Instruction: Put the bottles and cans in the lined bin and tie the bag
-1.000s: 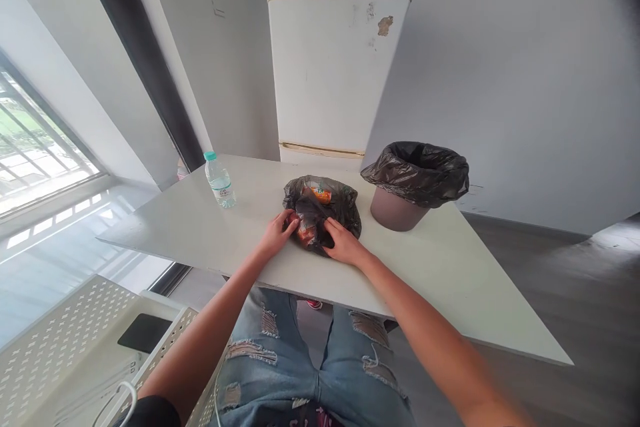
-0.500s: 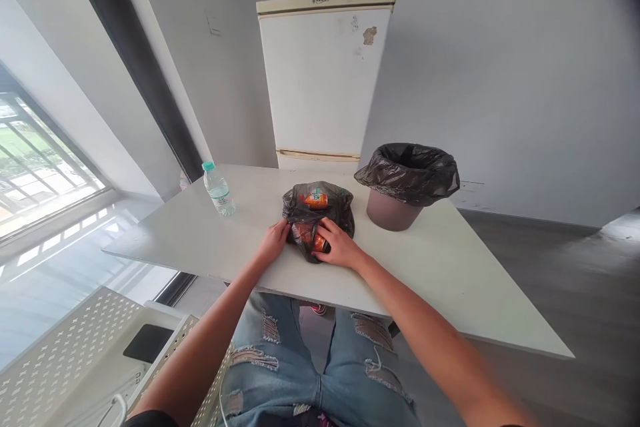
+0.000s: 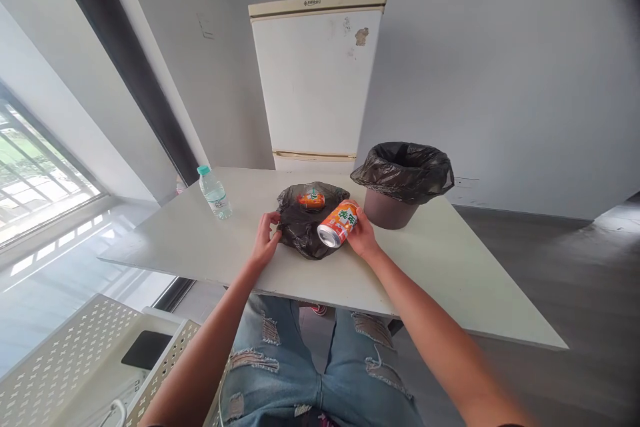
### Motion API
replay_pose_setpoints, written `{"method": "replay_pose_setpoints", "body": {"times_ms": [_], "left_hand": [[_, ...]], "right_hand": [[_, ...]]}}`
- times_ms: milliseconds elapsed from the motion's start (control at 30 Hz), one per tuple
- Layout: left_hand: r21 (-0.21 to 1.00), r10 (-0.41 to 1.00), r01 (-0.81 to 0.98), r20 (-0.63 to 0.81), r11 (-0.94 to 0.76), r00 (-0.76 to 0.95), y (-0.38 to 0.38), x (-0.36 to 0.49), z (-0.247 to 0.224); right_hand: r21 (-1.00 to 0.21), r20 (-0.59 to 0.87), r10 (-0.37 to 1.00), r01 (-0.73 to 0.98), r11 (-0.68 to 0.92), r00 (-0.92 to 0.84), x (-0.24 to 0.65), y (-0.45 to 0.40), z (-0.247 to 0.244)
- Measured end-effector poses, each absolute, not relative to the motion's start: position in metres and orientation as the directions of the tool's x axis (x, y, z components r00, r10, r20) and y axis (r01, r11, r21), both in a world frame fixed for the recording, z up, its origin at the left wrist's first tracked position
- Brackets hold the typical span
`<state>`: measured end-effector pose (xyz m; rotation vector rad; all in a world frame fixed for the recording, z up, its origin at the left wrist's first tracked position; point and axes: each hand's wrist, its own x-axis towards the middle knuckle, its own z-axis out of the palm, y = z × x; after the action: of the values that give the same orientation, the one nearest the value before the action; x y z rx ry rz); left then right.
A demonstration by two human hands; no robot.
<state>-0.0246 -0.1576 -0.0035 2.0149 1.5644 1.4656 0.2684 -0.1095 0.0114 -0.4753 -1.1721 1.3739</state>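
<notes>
An orange can [image 3: 338,223] is tilted above the right part of a black plastic bag [image 3: 300,230], its silver end toward me. My right hand [image 3: 362,232] grips this can from the right. My left hand [image 3: 267,236] pinches the bag's left edge. Another orange can [image 3: 311,199] lies at the back of the bag, seen through or in its thin film. The bag rests crumpled on the white table [image 3: 430,270].
A clear bottle [image 3: 216,193] with a teal cap stands at the left of the table. Right of the bag is a brown bin [image 3: 387,209] lined with a black bag [image 3: 425,177]. Behind the table stands a white fridge [image 3: 317,80]; a perforated white rack [image 3: 65,360] is at lower left.
My right hand has drawn one can out of the bag and lifted it up and to the right. My left hand has shifted slightly left, still at the bag's edge.
</notes>
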Motion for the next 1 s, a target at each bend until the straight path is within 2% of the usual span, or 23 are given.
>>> {"method": "replay_pose_setpoints", "body": {"times_ms": [100,167,233,300,400,467,567,667,700,767,867,1000], "left_hand": [[0.710,0.713,0.496,0.663,-0.501,-0.229,-0.175,-0.022,0.021],[0.769,0.733,0.421,0.616,-0.481,-0.288,-0.190,-0.014,0.045],[0.803,0.867,0.411,0.496,-0.431,-0.060,-0.206,0.000,0.067],[0.727,0.905,0.545,0.384,-0.418,0.182,-0.220,0.018,0.081],[0.537,0.911,0.738,0.295,-0.408,0.290,-0.231,0.041,0.085],[0.524,0.917,0.755,0.284,-0.394,0.281,-0.229,0.044,0.081],[0.588,0.900,0.723,0.422,-0.363,0.109,-0.208,0.022,0.075],[0.647,0.773,0.734,0.568,-0.206,-0.283,-0.171,-0.024,0.065],[0.684,0.747,0.720,0.537,-0.114,-0.391,-0.158,-0.040,0.060],[0.807,0.768,0.590,0.354,0.037,-0.533,-0.135,-0.068,0.046],[0.841,0.790,0.530,0.252,0.107,-0.559,-0.111,-0.093,0.024],[0.826,0.806,0.549,0.235,0.129,-0.543,-0.091,-0.102,0.009]], "right_hand": [[-0.851,0.340,0.865,-0.512,0.116,-0.369,0.268,-0.113,0.015],[-0.871,0.336,0.804,-0.487,0.067,-0.490,0.267,-0.116,0.016],[-0.891,0.352,0.737,-0.447,0.077,-0.576,0.265,-0.120,0.016],[-0.897,0.387,0.689,-0.425,0.126,-0.612,0.262,-0.122,0.014],[-0.886,0.430,0.657,-0.430,0.173,-0.620,0.260,-0.122,0.009],[-0.882,0.438,0.652,-0.435,0.179,-0.619,0.260,-0.120,0.007],[-0.883,0.438,0.706,-0.415,0.220,-0.557,0.262,-0.115,0.007],[-0.899,0.418,0.806,-0.319,0.300,-0.420,0.268,-0.107,0.007],[-0.907,0.408,0.829,-0.279,0.317,-0.384,0.269,-0.104,0.006],[-0.918,0.390,0.851,-0.218,0.331,-0.352,0.272,-0.099,0.004],[-0.927,0.373,0.847,-0.174,0.331,-0.377,0.273,-0.096,0.000],[-0.929,0.368,0.833,-0.190,0.317,-0.414,0.270,-0.096,0.000]]}}
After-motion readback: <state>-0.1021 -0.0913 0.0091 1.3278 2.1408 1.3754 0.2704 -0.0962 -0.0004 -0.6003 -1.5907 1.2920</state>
